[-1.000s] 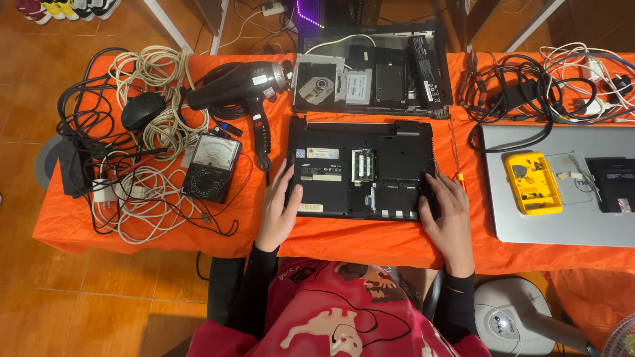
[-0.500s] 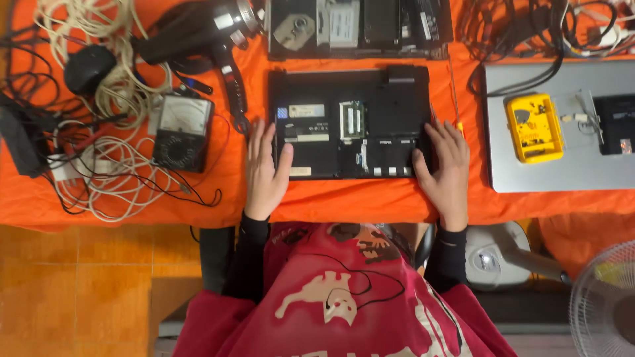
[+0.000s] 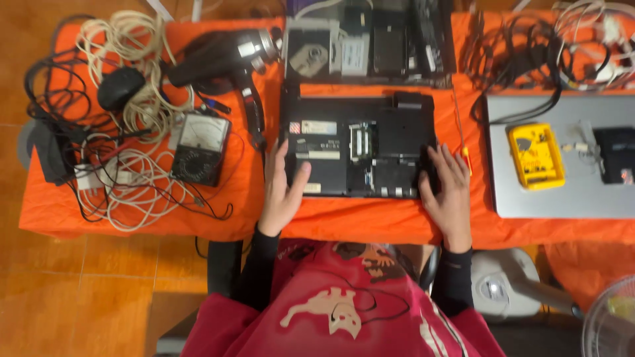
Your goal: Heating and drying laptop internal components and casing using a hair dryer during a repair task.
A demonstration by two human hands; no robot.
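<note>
On the orange table (image 3: 218, 192), our left hand (image 3: 283, 192) and right hand (image 3: 448, 192) lie flat, fingers spread, gripping nothing, steadying the upturned black laptop (image 3: 360, 145); next seems loosening its base.

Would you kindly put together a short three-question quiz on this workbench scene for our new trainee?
1. True or false: both hands rest on the upturned black laptop.
2. Which thing lies just left of the laptop? A) yellow multimeter B) black hair dryer C) grey laptop
3. Fill in: the table is covered with an ______ cloth.

Key
1. True: the left hand lies on the near left corner and the right hand on the near right corner, palms down, gripping nothing.
2. B: the black hair dryer. The yellow multimeter sits on the grey laptop at the right.
3. Orange: the orange cloth.
</note>
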